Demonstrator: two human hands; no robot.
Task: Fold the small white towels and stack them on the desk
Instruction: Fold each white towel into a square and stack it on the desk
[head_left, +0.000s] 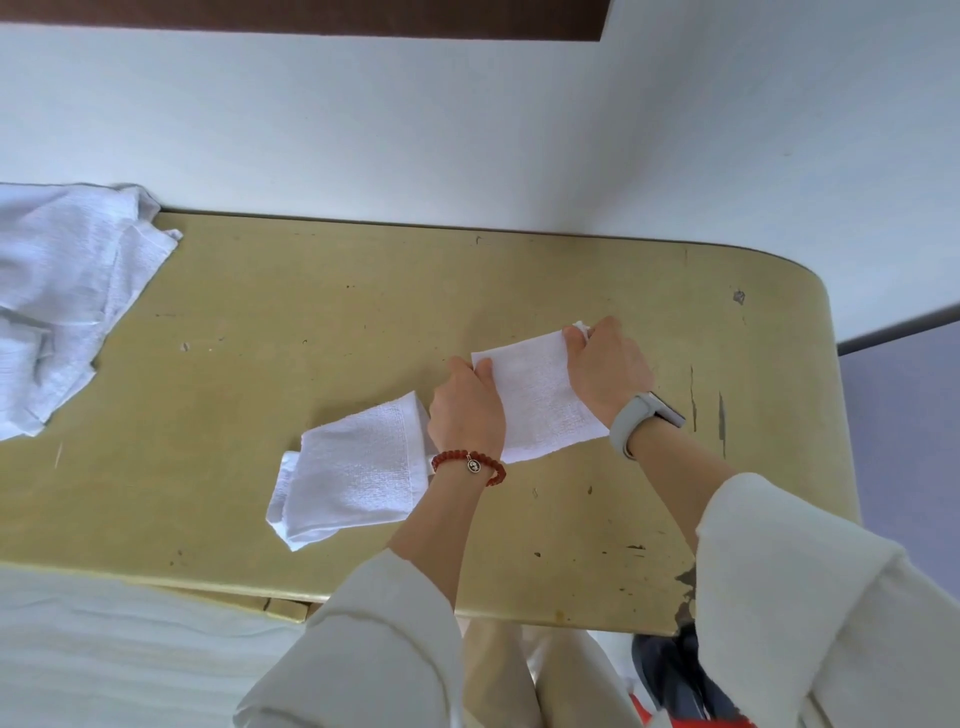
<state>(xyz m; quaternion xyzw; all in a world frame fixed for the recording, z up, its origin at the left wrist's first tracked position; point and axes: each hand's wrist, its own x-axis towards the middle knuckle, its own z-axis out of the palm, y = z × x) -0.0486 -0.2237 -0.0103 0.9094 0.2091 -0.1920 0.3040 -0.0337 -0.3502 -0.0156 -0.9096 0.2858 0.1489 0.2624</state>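
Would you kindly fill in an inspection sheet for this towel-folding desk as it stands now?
Surface: yellow desk, scratched, edge chipped at the near right.
Job's things: towel held flat between both hands; folded towel beside it, to its left; unfolded pile at the far left.
Clutter: nothing seen.
Grip: left hand pinches the towel's left edge; right hand holds its right edge.
Cables: nothing seen.
Surroundings: white wall behind.

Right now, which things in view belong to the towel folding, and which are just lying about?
Part of the job:
- small towel gripped by the left hand and right hand
- folded towel beside it
- unfolded white cloths at the far left
- desk

Lying about:
- dark and red item under the desk edge
- white bedding
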